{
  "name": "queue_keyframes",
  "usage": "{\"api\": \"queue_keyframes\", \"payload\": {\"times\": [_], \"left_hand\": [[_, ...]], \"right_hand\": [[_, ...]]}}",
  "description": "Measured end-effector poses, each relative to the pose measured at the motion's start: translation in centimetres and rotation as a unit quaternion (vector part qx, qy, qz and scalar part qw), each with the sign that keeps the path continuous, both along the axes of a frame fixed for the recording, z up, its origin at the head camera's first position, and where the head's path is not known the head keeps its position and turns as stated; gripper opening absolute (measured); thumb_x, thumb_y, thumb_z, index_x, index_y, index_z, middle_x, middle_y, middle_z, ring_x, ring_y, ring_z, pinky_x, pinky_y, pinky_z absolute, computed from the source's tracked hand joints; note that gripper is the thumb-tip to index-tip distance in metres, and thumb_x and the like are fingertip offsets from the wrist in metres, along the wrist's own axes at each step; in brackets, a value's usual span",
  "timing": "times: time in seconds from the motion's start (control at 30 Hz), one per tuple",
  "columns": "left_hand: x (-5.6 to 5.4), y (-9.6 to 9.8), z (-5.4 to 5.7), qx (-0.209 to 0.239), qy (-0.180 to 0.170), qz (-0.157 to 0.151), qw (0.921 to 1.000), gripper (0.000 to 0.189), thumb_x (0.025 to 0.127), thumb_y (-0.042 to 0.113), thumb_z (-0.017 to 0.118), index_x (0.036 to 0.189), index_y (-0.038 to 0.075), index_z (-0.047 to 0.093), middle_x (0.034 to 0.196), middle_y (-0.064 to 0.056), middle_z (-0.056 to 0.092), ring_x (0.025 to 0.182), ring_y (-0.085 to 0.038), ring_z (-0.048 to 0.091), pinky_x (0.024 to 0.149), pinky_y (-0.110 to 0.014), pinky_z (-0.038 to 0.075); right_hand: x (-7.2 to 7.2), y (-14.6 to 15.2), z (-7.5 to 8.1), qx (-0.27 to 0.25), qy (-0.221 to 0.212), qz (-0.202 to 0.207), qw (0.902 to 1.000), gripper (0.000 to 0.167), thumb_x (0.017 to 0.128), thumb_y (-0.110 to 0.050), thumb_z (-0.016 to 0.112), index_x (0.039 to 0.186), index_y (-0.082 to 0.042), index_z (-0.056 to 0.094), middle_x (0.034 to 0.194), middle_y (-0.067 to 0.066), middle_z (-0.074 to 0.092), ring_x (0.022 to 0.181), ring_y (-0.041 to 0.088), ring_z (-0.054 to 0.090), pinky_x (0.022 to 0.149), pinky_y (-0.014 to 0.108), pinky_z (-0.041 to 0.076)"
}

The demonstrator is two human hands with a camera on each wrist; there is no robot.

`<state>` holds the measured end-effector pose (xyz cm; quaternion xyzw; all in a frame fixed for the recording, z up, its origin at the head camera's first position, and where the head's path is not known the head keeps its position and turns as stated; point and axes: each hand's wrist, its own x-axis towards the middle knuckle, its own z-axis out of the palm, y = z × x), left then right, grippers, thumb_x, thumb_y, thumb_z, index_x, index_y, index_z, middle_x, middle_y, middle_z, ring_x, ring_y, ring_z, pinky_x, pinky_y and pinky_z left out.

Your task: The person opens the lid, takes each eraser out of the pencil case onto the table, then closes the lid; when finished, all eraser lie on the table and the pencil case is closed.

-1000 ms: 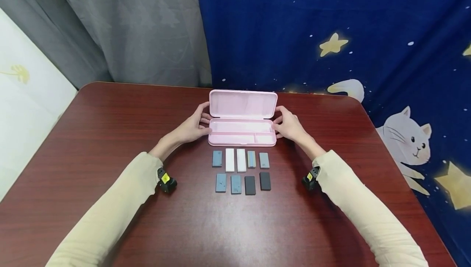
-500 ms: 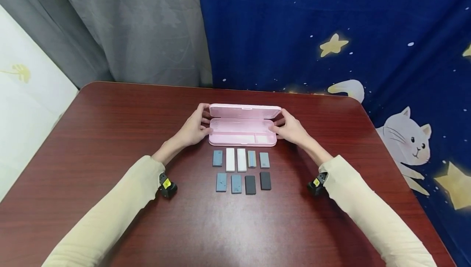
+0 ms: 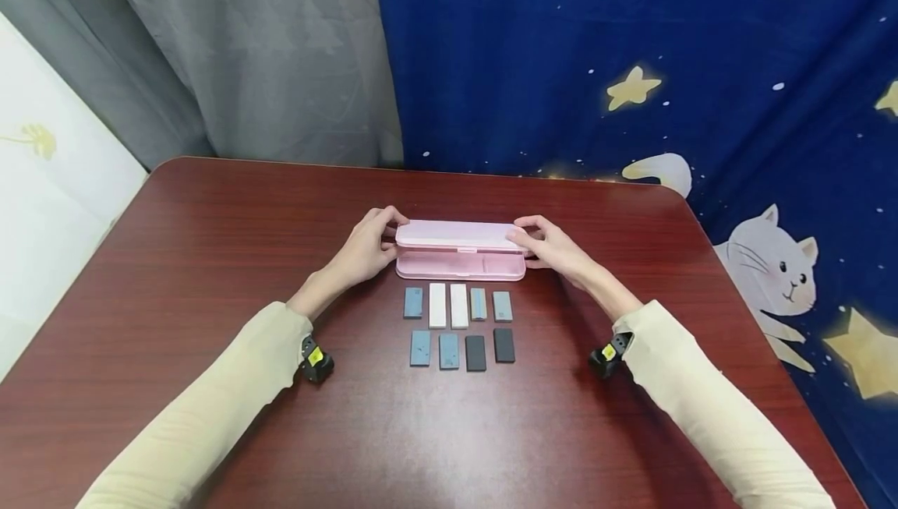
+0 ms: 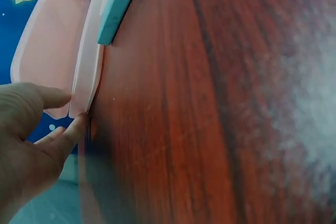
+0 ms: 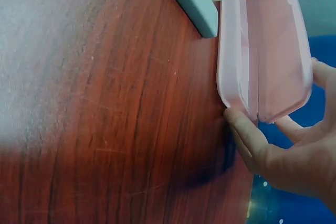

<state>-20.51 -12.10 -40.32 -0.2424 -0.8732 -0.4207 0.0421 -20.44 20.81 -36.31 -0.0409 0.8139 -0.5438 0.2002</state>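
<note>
A pink pencil case [image 3: 442, 266] lies crosswise on the table, its hinged lid [image 3: 449, 233] tipped forward and partly lowered over the base. At the case's left end, my left hand [image 3: 363, 248] holds on with bent fingers at the lid's corner and the thumb lower, by the base. My right hand [image 3: 554, 249] grips the right end, fingers at the lid's edge. Two rows of small eraser-like blocks sit in front: two white blocks [image 3: 437, 305], several blue-grey blocks [image 3: 420, 348], one of them striped [image 3: 479, 304], and two black blocks [image 3: 475, 353].
The brown wooden table [image 3: 449, 439] reaches a far edge close behind the case. Beyond it hang a grey curtain [image 3: 266, 65] and a blue star-patterned curtain [image 3: 505, 65]. Each wrist carries a small black camera [image 3: 318, 359].
The lid has swung from standing upright to leaning forward, low over the base. Both hands have followed it at the ends. The blocks have stayed in place.
</note>
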Motion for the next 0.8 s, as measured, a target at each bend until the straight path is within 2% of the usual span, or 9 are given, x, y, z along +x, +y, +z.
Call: {"api": "queue_keyframes", "payload": {"times": [0.1, 0.2, 0.27, 0.3, 0.43, 0.53, 0.63, 0.73, 0.8], "left_hand": [[0.1, -0.3, 0.4, -0.016, -0.040, -0.042, 0.9982, 0.050, 0.080, -0.003, 0.073, 0.125, 0.000, 0.050, 0.133, -0.026, 0.038, 0.123, -0.033, 0.046, 0.094, -0.041, 0.049], [0.3, -0.9, 0.9, -0.052, -0.078, -0.084, 0.9921, 0.074, 0.080, 0.014, 0.079, 0.141, 0.002, 0.038, 0.148, -0.029, 0.019, 0.137, -0.038, 0.022, 0.107, -0.053, 0.033], [0.5, -1.1, 1.0, -0.080, -0.088, -0.094, 0.9884, 0.086, 0.080, 0.024, 0.080, 0.147, 0.003, 0.030, 0.153, -0.028, 0.008, 0.139, -0.041, 0.011, 0.108, -0.059, 0.024], [0.6, -1.1, 1.0, -0.093, -0.086, -0.098, 0.9871, 0.089, 0.080, 0.027, 0.079, 0.149, 0.003, 0.028, 0.154, -0.028, 0.004, 0.140, -0.043, 0.008, 0.107, -0.062, 0.022], [0.8, -0.3, 1.1, -0.124, -0.067, -0.093, 0.9857, 0.087, 0.084, 0.035, 0.075, 0.149, 0.001, 0.027, 0.156, -0.027, -0.001, 0.140, -0.045, 0.006, 0.108, -0.064, 0.017], [0.7, 0.5, 1.2, -0.140, -0.042, -0.091, 0.9851, 0.083, 0.086, 0.036, 0.072, 0.148, 0.001, 0.031, 0.156, -0.027, 0.001, 0.141, -0.044, 0.005, 0.110, -0.063, 0.014], [0.5, 1.3, 1.3, -0.161, -0.022, -0.101, 0.9815, 0.081, 0.088, 0.036, 0.070, 0.149, 0.001, 0.030, 0.156, -0.028, 0.005, 0.142, -0.045, 0.006, 0.111, -0.061, 0.013], [0.4, 2.0, 1.3, -0.192, -0.013, -0.110, 0.9752, 0.082, 0.089, 0.038, 0.067, 0.152, 0.003, 0.026, 0.156, -0.027, 0.008, 0.142, -0.045, 0.007, 0.113, -0.059, 0.011], [0.4, 2.5, 1.4, -0.214, -0.012, -0.110, 0.9705, 0.082, 0.091, 0.040, 0.065, 0.153, 0.005, 0.023, 0.156, -0.026, 0.009, 0.143, -0.044, 0.006, 0.113, -0.057, 0.010]], "right_hand": [[0.6, -0.5, 0.8, 0.022, 0.010, 0.001, 0.9997, 0.058, 0.097, -0.028, 0.060, 0.142, -0.001, 0.037, 0.129, 0.026, 0.045, 0.113, 0.036, 0.052, 0.095, 0.050, 0.046], [0.7, -0.9, 0.7, 0.036, 0.024, -0.004, 0.9990, 0.057, 0.096, -0.025, 0.061, 0.141, 0.000, 0.038, 0.128, 0.027, 0.046, 0.110, 0.031, 0.053, 0.094, 0.048, 0.048], [0.4, -0.8, -0.1, 0.047, 0.037, -0.010, 0.9981, 0.056, 0.095, -0.028, 0.063, 0.140, -0.003, 0.041, 0.127, 0.024, 0.048, 0.106, 0.029, 0.055, 0.092, 0.044, 0.050], [0.2, -0.7, -0.6, 0.055, 0.045, -0.014, 0.9973, 0.056, 0.094, -0.029, 0.064, 0.139, -0.004, 0.042, 0.125, 0.023, 0.049, 0.104, 0.028, 0.056, 0.091, 0.043, 0.051], [0.6, -0.9, -0.8, 0.119, 0.091, -0.015, 0.9886, 0.054, 0.092, -0.030, 0.065, 0.137, -0.006, 0.045, 0.125, 0.021, 0.053, 0.109, 0.030, 0.055, 0.094, 0.042, 0.047], [0.8, -0.9, -0.9, 0.153, 0.133, -0.006, 0.9792, 0.052, 0.093, -0.027, 0.065, 0.136, -0.004, 0.046, 0.127, 0.021, 0.054, 0.112, 0.033, 0.055, 0.095, 0.045, 0.044], [1.0, -1.1, -1.2, 0.165, 0.171, 0.008, 0.9714, 0.050, 0.093, -0.021, 0.064, 0.136, -0.001, 0.047, 0.128, 0.024, 0.051, 0.107, 0.036, 0.056, 0.092, 0.046, 0.045], [1.3, -1.4, -1.4, 0.193, 0.214, 0.033, 0.9569, 0.050, 0.094, -0.018, 0.062, 0.139, -0.002, 0.048, 0.133, 0.027, 0.045, 0.116, 0.037, 0.050, 0.092, 0.051, 0.044], [1.5, -1.6, -1.5, 0.223, 0.241, 0.049, 0.9433, 0.048, 0.095, -0.017, 0.060, 0.140, -0.006, 0.049, 0.139, 0.028, 0.039, 0.125, 0.039, 0.043, 0.092, 0.057, 0.044]]}}
